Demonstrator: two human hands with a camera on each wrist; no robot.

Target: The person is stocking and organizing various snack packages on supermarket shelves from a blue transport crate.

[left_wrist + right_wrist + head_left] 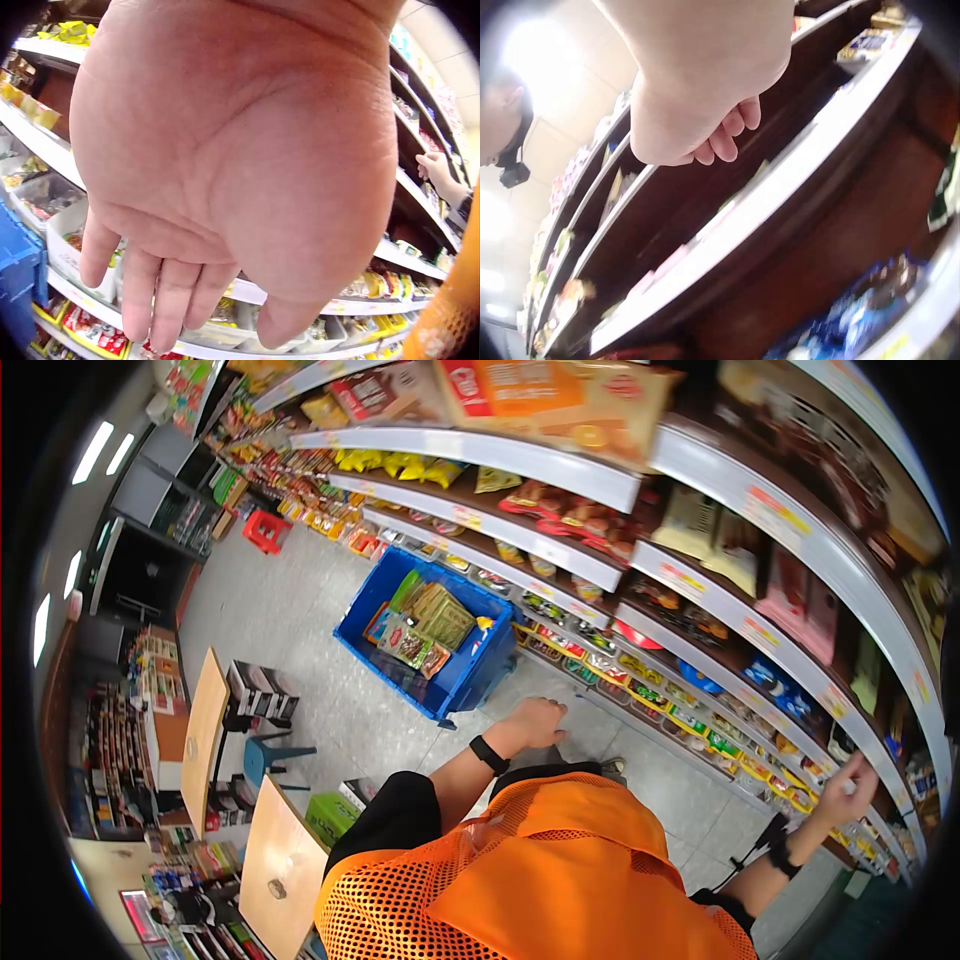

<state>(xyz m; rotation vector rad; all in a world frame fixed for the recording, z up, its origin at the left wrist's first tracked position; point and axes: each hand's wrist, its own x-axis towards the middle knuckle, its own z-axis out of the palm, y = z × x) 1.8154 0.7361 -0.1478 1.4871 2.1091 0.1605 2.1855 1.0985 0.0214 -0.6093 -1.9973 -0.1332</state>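
Note:
My left hand (pixel 535 722) hangs low in front of my body, near the blue bin (pixel 412 702). Seen from the left wrist, its palm (pixel 232 150) faces the camera and the relaxed fingers (pixel 171 300) hold nothing. Out to the right, my right hand (pixel 850 790) is raised beside the front edge of a shelf (pixel 870 745). In the right wrist view its fingers (pixel 724 142) are loosely bent in front of a dark shelf, with no item showing in them. Inside the bin lie several snack packets (pixel 440 615), green and brown, towards its far end.
Long shelves of packaged snacks curve along the right, with a large orange-and-beige packet (pixel 560 405) up close. Low clear tubs (pixel 610 670) line the lower shelves. On the left stand wooden tables (pixel 275 870) and a blue stool (pixel 268 755); a red stool (pixel 265 532) is farther back.

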